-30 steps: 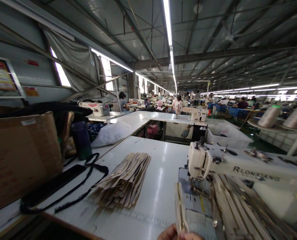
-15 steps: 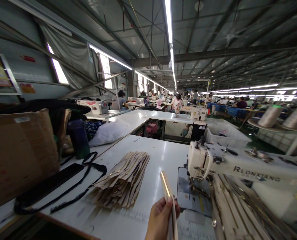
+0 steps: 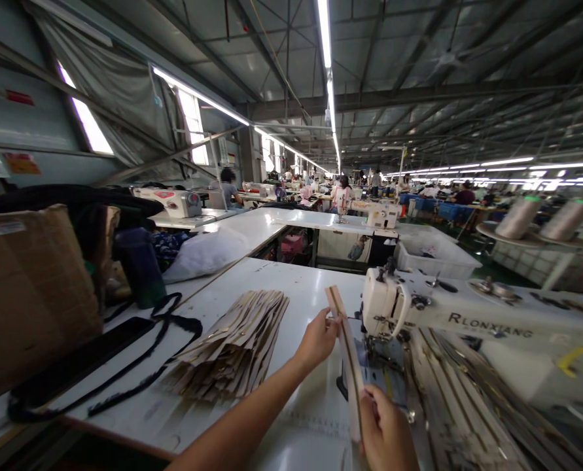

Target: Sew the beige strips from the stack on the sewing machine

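My left hand (image 3: 317, 340) pinches the upper end of a long beige strip (image 3: 349, 353), and my right hand (image 3: 386, 432) grips its lower end near the bottom edge. The strip stands almost upright just left of the white sewing machine (image 3: 448, 313) and its needle area. A fanned stack of similar beige strips (image 3: 232, 347) lies on the white table (image 3: 301, 288) to the left of my left hand. More strips (image 3: 448, 405) are piled under the machine arm at the right.
A cardboard box (image 3: 29, 288) stands at the left with a dark bottle (image 3: 139, 265) and a black strap (image 3: 124, 366) beside it. A white bin (image 3: 431, 255) sits behind the machine. Thread cones (image 3: 517, 217) stand far right. Other workers sit at distant tables.
My left hand has risen into view with the strip and moved it toward the machine head. My right hand has come up and taken the strip's lower end. The view shifted slightly.
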`<act>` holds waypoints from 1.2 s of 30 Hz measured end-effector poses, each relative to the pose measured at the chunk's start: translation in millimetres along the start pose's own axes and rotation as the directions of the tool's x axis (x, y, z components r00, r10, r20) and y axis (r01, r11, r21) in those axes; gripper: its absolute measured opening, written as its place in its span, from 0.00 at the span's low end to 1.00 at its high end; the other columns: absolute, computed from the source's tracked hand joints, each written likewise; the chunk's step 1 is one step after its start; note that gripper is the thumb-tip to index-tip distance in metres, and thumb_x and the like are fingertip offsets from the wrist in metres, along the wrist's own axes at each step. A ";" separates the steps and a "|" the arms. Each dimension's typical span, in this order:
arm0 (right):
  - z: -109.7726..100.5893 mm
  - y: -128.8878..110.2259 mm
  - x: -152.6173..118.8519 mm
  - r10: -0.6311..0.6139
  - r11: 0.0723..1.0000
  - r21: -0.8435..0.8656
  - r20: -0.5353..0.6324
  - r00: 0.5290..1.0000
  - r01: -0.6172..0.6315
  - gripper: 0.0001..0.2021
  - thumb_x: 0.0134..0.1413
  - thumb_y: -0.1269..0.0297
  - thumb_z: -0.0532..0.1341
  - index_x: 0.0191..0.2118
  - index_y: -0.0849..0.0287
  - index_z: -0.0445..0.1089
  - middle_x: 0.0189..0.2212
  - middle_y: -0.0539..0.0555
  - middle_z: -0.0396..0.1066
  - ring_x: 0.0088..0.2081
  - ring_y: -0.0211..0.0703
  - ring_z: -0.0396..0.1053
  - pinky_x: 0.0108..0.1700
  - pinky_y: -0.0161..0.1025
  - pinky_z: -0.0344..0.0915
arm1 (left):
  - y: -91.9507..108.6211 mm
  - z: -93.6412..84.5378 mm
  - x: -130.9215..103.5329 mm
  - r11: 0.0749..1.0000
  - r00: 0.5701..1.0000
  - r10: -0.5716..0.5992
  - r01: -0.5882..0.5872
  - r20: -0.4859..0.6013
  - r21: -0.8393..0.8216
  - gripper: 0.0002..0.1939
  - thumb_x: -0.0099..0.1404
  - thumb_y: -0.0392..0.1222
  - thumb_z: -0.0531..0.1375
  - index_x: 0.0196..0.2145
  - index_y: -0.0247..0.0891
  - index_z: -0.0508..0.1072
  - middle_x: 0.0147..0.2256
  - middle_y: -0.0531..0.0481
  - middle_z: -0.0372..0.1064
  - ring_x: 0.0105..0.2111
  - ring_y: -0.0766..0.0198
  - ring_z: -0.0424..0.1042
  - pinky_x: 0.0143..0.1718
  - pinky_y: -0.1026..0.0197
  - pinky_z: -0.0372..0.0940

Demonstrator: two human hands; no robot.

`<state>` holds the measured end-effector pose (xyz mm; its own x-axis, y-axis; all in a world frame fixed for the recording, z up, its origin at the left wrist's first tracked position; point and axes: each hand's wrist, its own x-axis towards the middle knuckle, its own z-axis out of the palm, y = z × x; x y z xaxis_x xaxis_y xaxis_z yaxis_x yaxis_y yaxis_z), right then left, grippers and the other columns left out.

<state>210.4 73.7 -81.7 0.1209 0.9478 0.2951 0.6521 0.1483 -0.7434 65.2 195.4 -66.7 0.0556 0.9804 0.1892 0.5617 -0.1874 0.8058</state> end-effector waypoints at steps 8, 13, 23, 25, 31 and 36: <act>12.4 42.4 29.5 0.027 0.969 -0.246 0.088 0.996 -0.004 0.16 0.58 0.69 0.48 0.36 0.61 0.74 0.29 0.58 0.77 0.30 0.45 0.75 0.32 0.35 0.65 | -8.3 14.2 14.9 0.941 0.899 0.267 -0.320 0.347 0.106 0.04 0.56 0.31 0.63 0.30 0.36 0.77 0.34 0.48 0.73 0.34 0.60 0.71 0.39 0.62 0.64; 7.3 50.2 33.7 -0.041 0.949 -0.308 0.098 0.994 0.069 0.15 0.58 0.69 0.50 0.36 0.60 0.74 0.33 0.57 0.77 0.34 0.45 0.75 0.37 0.37 0.66 | -12.1 18.5 21.2 0.897 0.811 0.381 -0.441 0.443 0.036 0.02 0.56 0.34 0.66 0.31 0.37 0.80 0.34 0.48 0.74 0.38 0.59 0.71 0.43 0.61 0.64; 13.3 53.0 28.9 0.008 0.971 -0.240 0.011 1.000 -0.005 0.17 0.59 0.56 0.53 0.40 0.60 0.75 0.34 0.59 0.77 0.33 0.47 0.75 0.35 0.39 0.68 | -23.0 17.1 16.0 0.838 0.762 0.483 -0.545 0.431 0.025 0.06 0.66 0.38 0.60 0.36 0.38 0.78 0.37 0.48 0.73 0.40 0.60 0.71 0.46 0.62 0.63; 16.1 50.7 28.0 0.037 0.972 -0.230 -0.008 0.999 -0.037 0.16 0.56 0.56 0.56 0.41 0.61 0.75 0.34 0.59 0.77 0.32 0.48 0.74 0.35 0.39 0.68 | -21.5 19.2 14.3 0.831 0.772 0.486 -0.554 0.410 0.057 0.06 0.66 0.38 0.60 0.37 0.39 0.77 0.38 0.48 0.72 0.41 0.60 0.70 0.47 0.62 0.63; 14.0 53.5 42.2 0.179 0.984 -0.018 0.087 0.980 -0.178 0.17 0.44 0.64 0.60 0.42 0.65 0.74 0.31 0.57 0.76 0.29 0.45 0.74 0.34 0.37 0.68 | -21.4 21.7 12.3 0.820 0.772 0.497 -0.567 0.396 0.076 0.05 0.67 0.37 0.59 0.38 0.38 0.75 0.39 0.49 0.70 0.41 0.61 0.69 0.46 0.63 0.63; 5.2 48.2 55.1 0.142 0.984 0.083 0.159 0.977 -0.156 0.13 0.51 0.60 0.57 0.35 0.62 0.76 0.30 0.58 0.78 0.32 0.46 0.75 0.36 0.36 0.67 | -21.9 20.9 13.4 0.829 0.777 0.484 -0.554 0.403 0.072 0.05 0.66 0.37 0.60 0.37 0.38 0.76 0.38 0.49 0.70 0.41 0.61 0.69 0.45 0.63 0.63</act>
<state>244.7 134.6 -104.5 0.0914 0.9920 0.0873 0.5610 0.0211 -0.8275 71.0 214.0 -93.5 0.6476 0.6955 0.3112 0.4943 -0.6943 0.5232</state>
